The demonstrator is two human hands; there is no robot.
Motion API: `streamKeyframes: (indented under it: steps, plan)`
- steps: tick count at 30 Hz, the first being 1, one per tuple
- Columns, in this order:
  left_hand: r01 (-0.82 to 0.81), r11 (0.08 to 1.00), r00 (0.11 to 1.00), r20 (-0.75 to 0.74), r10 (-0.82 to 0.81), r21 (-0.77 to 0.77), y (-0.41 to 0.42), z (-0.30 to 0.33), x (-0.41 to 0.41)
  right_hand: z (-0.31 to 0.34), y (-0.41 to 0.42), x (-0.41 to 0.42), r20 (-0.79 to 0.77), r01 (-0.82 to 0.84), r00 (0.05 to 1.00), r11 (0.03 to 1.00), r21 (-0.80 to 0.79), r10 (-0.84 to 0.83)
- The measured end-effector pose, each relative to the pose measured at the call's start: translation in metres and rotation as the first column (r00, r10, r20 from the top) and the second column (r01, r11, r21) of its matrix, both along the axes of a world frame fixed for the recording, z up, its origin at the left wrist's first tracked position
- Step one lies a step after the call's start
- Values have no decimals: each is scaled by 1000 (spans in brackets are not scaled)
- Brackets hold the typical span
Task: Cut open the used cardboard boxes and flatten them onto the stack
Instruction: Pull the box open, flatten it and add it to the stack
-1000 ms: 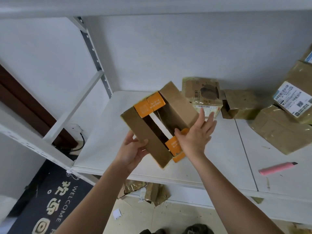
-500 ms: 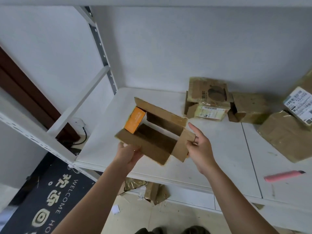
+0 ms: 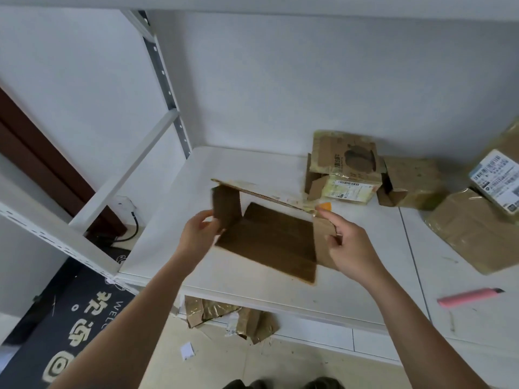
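Observation:
A cut-open brown cardboard box point(image 3: 269, 242) hangs low over the white shelf point(image 3: 252, 284), its big panel facing me and nearly flat. Its far panel stands up along the back, with a bit of orange tape point(image 3: 325, 206) at the right end. My left hand point(image 3: 198, 234) grips the short left flap, which stands upright. My right hand point(image 3: 348, 248) holds the right flap with curled fingers, its index finger stretched toward the orange tape.
Several taped boxes stand at the back right: one with a round hole point(image 3: 345, 167), a plain brown one point(image 3: 410, 181), a large one point(image 3: 477, 234) with a labelled parcel point(image 3: 497, 181) above. A pink utility knife point(image 3: 469, 297) lies on the shelf. Cardboard scraps point(image 3: 227, 315) lie on the floor below.
The box has gone from a tilted open tube to a spread, flatter shape lower over the shelf. Both hands moved apart to its left and right flaps.

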State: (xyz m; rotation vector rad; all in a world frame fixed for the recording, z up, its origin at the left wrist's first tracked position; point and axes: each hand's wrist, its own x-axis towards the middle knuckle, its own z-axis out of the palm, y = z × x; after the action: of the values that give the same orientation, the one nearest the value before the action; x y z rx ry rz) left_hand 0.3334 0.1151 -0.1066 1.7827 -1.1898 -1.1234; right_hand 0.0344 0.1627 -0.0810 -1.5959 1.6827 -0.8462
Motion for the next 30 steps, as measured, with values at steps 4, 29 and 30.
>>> streamKeyframes:
  steps: [4, 29, 30]
  plan:
    - [86, 964, 911, -413, 27, 253, 10, 0, 41, -2, 1, -21, -158, -182, 968, 979, 93, 195]
    - [134, 976, 824, 528, -206, 171, 10, -69, -5, -82, -13, -7, -440, 41, 887, 924, 380, 141]
    - [107, 979, 849, 496, -181, 174, 7, -69, -5, -84, -11, -7, -436, 71, 889, 896, 438, 143]
